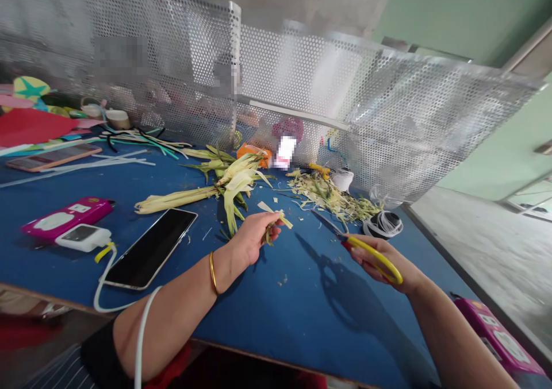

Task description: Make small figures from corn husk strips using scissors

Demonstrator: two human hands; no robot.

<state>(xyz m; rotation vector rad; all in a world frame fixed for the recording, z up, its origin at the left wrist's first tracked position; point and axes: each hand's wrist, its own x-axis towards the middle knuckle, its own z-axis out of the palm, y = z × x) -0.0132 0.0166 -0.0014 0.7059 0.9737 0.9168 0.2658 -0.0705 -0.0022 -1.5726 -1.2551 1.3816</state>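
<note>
While the left hand (254,235) pinches a pale husk strip (286,222) between nearly closed fingertips, the right hand (379,260) has its fingers curled round the yellow-handled scissors (376,255), whose blades look parted and stand apart from the strip. From where I stand, both hands are over the blue table (267,320). Some cutting looks done: a heap of trimmings (334,196) lies beyond the scissors, near the perforated screen (297,56). Plenty seems left, since long husks (181,198) lie in a bundle near the black phone (150,248). How far the pinched strip is trimmed, I cannot tell.
</note>
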